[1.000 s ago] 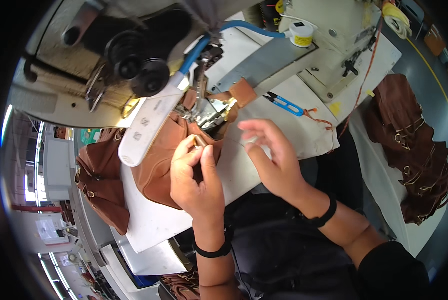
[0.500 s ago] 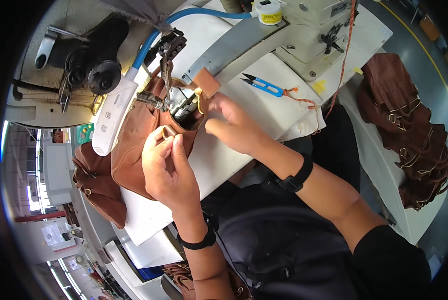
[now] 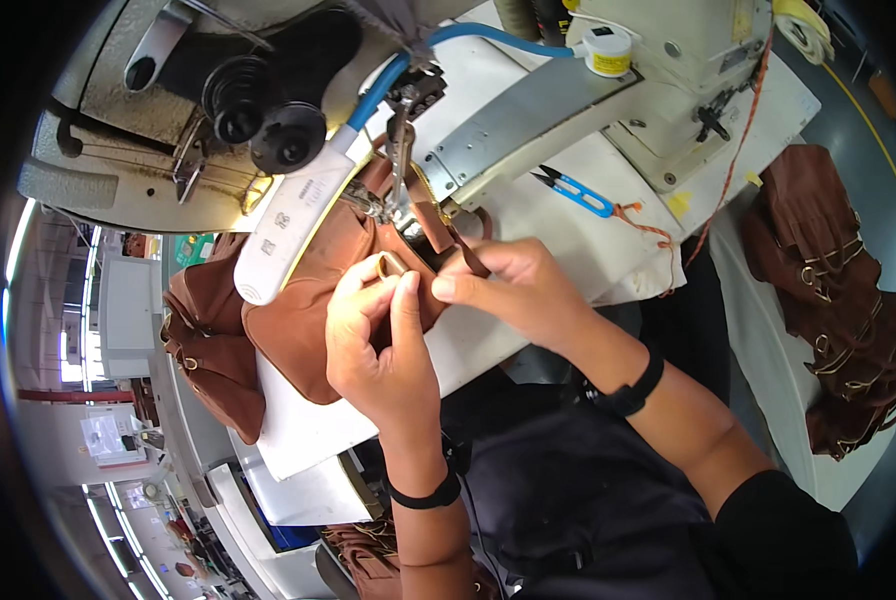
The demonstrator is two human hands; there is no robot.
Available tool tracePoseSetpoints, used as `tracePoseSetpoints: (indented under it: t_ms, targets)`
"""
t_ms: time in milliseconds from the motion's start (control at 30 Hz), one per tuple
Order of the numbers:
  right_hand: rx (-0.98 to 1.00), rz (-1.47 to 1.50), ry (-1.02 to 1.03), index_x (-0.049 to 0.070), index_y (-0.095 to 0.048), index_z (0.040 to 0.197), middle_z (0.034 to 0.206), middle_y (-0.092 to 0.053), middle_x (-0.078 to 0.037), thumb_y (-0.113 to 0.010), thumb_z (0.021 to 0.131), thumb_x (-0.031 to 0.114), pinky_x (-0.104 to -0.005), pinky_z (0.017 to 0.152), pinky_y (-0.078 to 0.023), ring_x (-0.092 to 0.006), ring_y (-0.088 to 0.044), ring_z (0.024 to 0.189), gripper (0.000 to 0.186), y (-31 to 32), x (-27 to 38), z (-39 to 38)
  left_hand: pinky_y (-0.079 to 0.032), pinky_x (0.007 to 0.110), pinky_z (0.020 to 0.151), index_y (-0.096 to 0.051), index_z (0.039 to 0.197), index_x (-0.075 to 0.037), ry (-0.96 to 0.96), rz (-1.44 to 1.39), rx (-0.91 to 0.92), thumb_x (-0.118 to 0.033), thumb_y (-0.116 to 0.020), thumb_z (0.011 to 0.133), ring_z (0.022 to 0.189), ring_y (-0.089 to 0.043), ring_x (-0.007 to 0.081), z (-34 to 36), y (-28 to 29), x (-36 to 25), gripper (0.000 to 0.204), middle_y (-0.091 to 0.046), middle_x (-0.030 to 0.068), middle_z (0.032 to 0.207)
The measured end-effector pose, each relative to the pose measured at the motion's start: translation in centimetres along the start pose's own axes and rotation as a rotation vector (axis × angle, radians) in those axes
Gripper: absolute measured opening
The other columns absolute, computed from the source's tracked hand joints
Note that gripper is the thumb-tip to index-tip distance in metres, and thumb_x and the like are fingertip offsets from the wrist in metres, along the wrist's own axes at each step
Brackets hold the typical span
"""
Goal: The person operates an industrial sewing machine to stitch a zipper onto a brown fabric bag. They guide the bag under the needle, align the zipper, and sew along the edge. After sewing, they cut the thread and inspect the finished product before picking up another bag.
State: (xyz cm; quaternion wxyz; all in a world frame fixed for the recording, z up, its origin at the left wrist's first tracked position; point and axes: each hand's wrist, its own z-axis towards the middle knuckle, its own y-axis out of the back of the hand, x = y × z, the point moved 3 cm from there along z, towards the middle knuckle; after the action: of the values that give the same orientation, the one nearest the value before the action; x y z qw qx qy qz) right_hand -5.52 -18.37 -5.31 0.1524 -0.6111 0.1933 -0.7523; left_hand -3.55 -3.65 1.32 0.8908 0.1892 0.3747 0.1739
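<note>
Left hand (image 3: 378, 345): fingers pinched together on a small rolled brown piece (image 3: 393, 265). Right hand (image 3: 523, 285), just to its right: fingers clamped on a brown leather tab (image 3: 472, 262). Both at the right side of the brown bag (image 3: 303, 340), which lies on the white bench (image 3: 303, 435), its opening at the sewing machine's metal arm (image 3: 528, 122). Blue snips (image 3: 583, 198) farther right; stacked brown bags (image 3: 828, 290) at far right. Second brown bag (image 3: 218, 360) at left.

Bright fisheye view, rim black, edges bent. Tube lights (image 3: 20, 240) glare at left; warm glow on sewing-machine head (image 3: 113, 135).
</note>
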Motion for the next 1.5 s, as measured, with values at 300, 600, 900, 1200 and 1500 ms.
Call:
tracePoseSetpoints:
  t_ms: [300, 600, 900, 1200, 1500]
  targets:
    - [-0.036, 0.069, -0.058, -0.002, -0.077, 0.101, 0.096, -0.074, -0.004, -0.074, 0.097, 0.011, -0.0291, 0.084, -0.052, -0.0099, -0.065, 0.091, 0.014, -0.8, 0.7, -0.2, -0.056, 0.025, 0.079, -0.07, 0.097, 0.002, 0.166, -0.157, -0.071, 0.002, -0.078, 0.091, 0.093, -0.07, 0.0137, 0.9, -0.1, -0.7, 0.01, -0.073, 0.017, 0.115]
    - [-0.058, -0.042, -0.031, -0.004, -0.077, 0.102, 0.094, -0.075, -0.004, -0.073, 0.098, 0.011, -0.0283, 0.084, -0.052, -0.0095, -0.065, 0.09, 0.016, -1.0, 1.8, 0.9, -0.054, 0.032, 0.099, -0.067, 0.101, 0.005, 0.334, -0.267, -0.054, 0.007, -0.069, 0.096, 0.107, -0.069, 0.0189, 2.0, -0.2, -0.6, 0.006, -0.072, 0.02, 0.119]
    - [-0.15, 0.036, -0.021, -0.003, -0.078, 0.095, 0.083, -0.075, -0.003, -0.072, 0.097, 0.012, -0.0247, 0.075, -0.052, -0.0063, -0.065, 0.081, 0.017, -2.2, 2.7, 1.8, -0.057, 0.025, 0.086, -0.068, 0.109, 0.01, 0.34, -0.339, -0.072, 0.0, -0.07, 0.099, 0.096, -0.072, 0.0143, 3.1, -0.9, 0.6, 0.014, -0.074, 0.0148, 0.109]
    - [-0.221, -0.096, -0.053, -0.003, -0.071, 0.081, 0.069, -0.063, 0.003, -0.07, 0.097, 0.018, -0.0244, 0.059, -0.041, -0.0022, -0.051, 0.066, 0.026, -1.9, 2.9, 2.2, -0.056, 0.024, 0.084, -0.063, 0.11, 0.005, 0.289, -0.257, -0.061, 0.001, -0.065, 0.102, 0.096, -0.069, 0.0126, 3.3, -1.9, 1.3, 0.009, -0.071, 0.0126, 0.111]
    - [0.05, -0.381, -0.015, -0.002, -0.075, 0.116, 0.108, -0.075, -0.009, -0.073, 0.096, 0.012, -0.0295, 0.093, -0.052, -0.0114, -0.067, 0.102, 0.025, 0.7, 3.5, 1.7, -0.057, 0.03, 0.086, -0.067, 0.114, 0.005, 0.094, 0.133, -0.041, 0.001, -0.067, 0.099, 0.107, -0.069, 0.0188, 3.2, -1.3, 0.6, 0.015, -0.068, 0.0155, 0.129]
